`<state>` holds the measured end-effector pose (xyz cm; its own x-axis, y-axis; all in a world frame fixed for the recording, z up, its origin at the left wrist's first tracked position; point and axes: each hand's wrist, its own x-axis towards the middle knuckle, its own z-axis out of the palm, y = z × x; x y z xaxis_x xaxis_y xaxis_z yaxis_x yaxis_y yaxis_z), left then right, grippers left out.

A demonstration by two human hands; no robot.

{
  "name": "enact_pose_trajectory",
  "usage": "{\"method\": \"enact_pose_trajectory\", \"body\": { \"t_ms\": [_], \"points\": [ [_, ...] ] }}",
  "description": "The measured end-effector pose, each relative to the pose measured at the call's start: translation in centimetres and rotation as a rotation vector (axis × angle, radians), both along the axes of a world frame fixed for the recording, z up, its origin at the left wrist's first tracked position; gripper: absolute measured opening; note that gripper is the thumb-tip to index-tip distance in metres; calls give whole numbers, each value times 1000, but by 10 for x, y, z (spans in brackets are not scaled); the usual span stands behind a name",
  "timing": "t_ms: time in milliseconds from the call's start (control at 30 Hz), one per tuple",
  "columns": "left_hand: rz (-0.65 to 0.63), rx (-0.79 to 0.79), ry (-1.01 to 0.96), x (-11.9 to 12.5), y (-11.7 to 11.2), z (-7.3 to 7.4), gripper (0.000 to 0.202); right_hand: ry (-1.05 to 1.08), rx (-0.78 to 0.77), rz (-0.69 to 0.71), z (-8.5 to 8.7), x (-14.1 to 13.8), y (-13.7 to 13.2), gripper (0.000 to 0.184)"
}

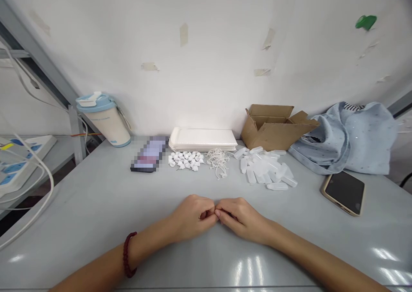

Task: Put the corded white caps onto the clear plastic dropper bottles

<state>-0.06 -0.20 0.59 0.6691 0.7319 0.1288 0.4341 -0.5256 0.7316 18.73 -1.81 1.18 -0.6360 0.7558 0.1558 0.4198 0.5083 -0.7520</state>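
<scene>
Loosely curled and touching each other above a grey table (106,197), the left hand (195,215) and the right hand (243,220) are pictured, any grip inside them impossible to tell, as small white pieces (186,159), tangled white cords (218,160) and translucent plastic pieces (265,167) are spread just beyond.

It was bright. White glare (247,271) shone on the gray table (103,215). Blocky squares hid one screen (149,152). The edges looked stretched.
</scene>
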Motion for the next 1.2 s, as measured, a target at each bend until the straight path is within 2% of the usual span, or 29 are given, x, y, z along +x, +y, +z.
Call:
{"method": "enact_pose_trajectory", "body": {
  "t_ms": [967,1067,1200],
  "points": [
    [-7,-3,1,0,0,3,28,-40,37,-2,1,1,-2,25],
    [29,-8,-15,-4,4,7,26,-37,91,-55,6,6,-1,23],
    [190,99,-3,-13,16,9,25,-32,176,-227,12,19,7,24]
  ]
}}
